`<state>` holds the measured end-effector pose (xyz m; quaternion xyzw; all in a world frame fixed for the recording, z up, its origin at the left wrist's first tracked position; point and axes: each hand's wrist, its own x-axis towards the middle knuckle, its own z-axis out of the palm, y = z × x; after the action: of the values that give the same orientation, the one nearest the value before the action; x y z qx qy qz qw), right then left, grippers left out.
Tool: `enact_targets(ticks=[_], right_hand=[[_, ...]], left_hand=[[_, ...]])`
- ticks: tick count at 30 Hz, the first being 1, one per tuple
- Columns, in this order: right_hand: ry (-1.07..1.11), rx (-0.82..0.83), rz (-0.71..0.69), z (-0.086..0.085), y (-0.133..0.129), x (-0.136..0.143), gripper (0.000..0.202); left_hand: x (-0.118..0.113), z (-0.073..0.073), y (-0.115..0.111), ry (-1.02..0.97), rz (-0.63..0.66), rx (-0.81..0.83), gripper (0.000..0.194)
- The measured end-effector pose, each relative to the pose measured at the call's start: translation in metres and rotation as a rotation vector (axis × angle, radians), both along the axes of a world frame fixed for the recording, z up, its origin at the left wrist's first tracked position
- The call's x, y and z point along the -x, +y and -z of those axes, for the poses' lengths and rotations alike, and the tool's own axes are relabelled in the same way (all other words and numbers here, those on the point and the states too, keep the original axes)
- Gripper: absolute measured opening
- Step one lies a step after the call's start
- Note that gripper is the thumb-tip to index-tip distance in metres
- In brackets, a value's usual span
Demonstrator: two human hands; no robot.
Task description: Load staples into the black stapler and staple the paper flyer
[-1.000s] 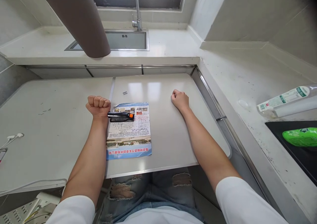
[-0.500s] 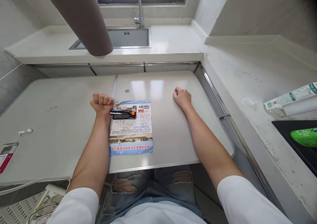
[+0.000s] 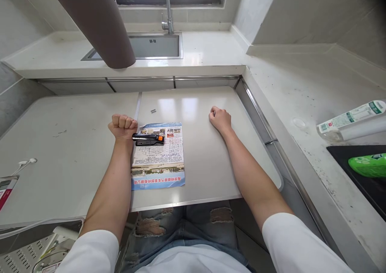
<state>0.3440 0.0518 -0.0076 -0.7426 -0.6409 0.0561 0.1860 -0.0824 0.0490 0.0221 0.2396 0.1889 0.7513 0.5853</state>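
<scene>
My left hand (image 3: 122,126) rests on the folding table (image 3: 199,160) in a closed fist, knuckles up, with nothing showing in it. Right beside its wrist lies a black stapler (image 3: 148,139) with an orange patch at one end. The stapler sits across a printed leaflet (image 3: 158,170) with blue borders, whose text is upside down to me. Past the leaflet's far edge are small strips of staples (image 3: 153,111). On the table's right part my right hand (image 3: 220,119) is loosely curled shut, apart from the leaflet; no object shows in it.
A tall brown bin (image 3: 99,27) stands on the counter by the sink (image 3: 157,48) and tap (image 3: 169,21). White earphones (image 3: 24,163) and a red-and-white box (image 3: 6,190) lie at left. On the right counter are a labelled bottle (image 3: 351,122) and a green packet (image 3: 369,165).
</scene>
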Motion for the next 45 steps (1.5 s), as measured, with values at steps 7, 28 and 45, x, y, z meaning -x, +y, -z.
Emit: enact_targets(ticks=[7,28,45], right_hand=[[-0.015,0.007,0.004,-0.001,0.0,0.001,0.024],[0.371,-0.022,-0.839,-0.037,-0.042,0.106,0.042],[0.204,-0.008,-1.061,-0.023,-0.053,0.088,0.019]], left_hand=[[0.002,0.002,0.0,-0.032,0.033,-0.05,0.052],[-0.004,-0.004,-0.003,0.014,0.034,-0.013,0.062],[-0.037,0.002,-0.008,0.655,0.45,-0.13,0.042]])
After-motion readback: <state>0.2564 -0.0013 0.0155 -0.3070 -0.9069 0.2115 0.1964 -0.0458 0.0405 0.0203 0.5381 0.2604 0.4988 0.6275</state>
